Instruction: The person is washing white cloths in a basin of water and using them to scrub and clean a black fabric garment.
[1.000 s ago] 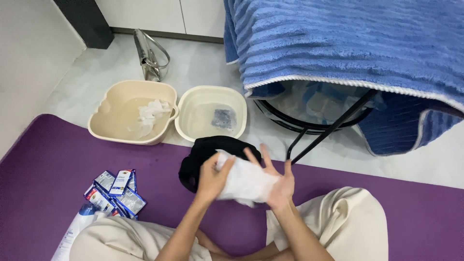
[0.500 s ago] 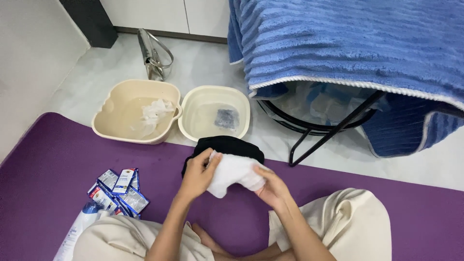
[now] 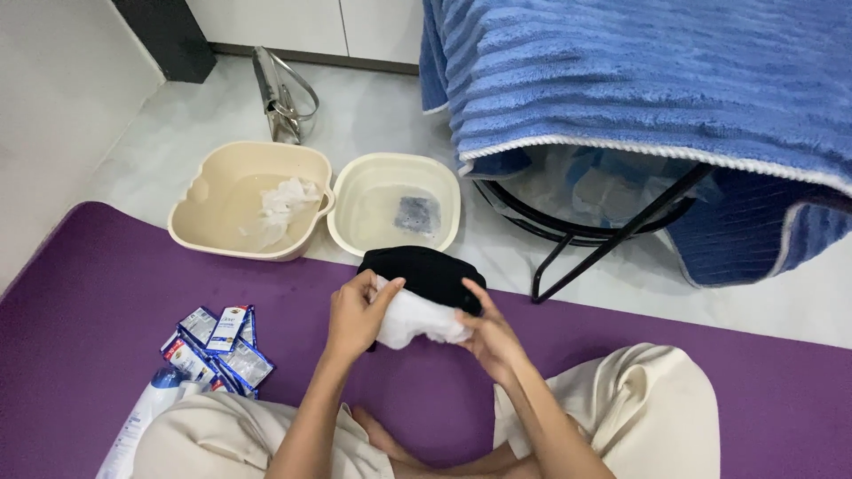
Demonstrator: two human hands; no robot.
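Left hand (image 3: 355, 315) and right hand (image 3: 490, 335): both grips closed on a bunched white cloth (image 3: 414, 318), held above the purple mat (image 3: 89, 293) near its far edge. Black garment (image 3: 424, 269) just behind, touching the cloth. Two cream basins (image 3: 213, 238) on the floor beyond. Blue sachets (image 3: 217, 346) near the mat's left edge.

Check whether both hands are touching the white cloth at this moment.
Touching. The head view shows the left hand with its thumb and fingers pinching the white cloth, and the right hand gripping its other edge.
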